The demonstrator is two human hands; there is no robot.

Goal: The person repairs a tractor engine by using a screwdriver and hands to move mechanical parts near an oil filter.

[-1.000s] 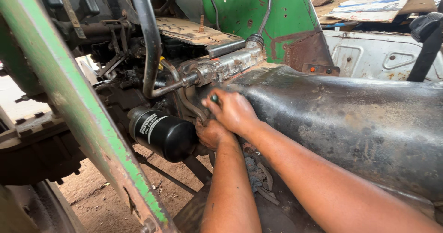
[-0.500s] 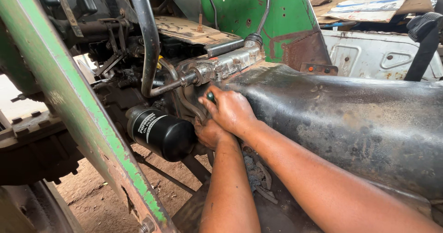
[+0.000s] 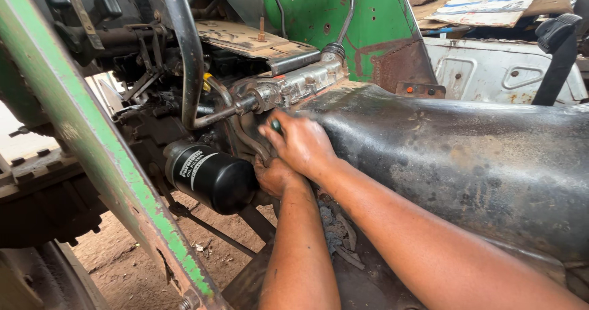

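Note:
My right hand [image 3: 302, 144] is closed around a small tool with a dark green handle [image 3: 277, 126], its tip hidden against the greasy engine block [image 3: 288, 89]. My left hand [image 3: 276, 176] sits just below it, fingers curled against the engine beside the black cylindrical oil filter [image 3: 211, 176]; what it grips is hidden. Both forearms reach in from the lower right across the black curved fender [image 3: 466, 156].
A worn green frame bar [image 3: 92, 156] slants across the left foreground. A bent steel pipe [image 3: 187, 52] runs down in front of the engine. Green bodywork [image 3: 343, 21] stands behind, a white metal panel [image 3: 497, 70] at right. Dirt ground [image 3: 129, 267] lies below.
Both hands stay at the same spot on the engine. The view has shifted only slightly; the right hand's grip on the tool looks unchanged.

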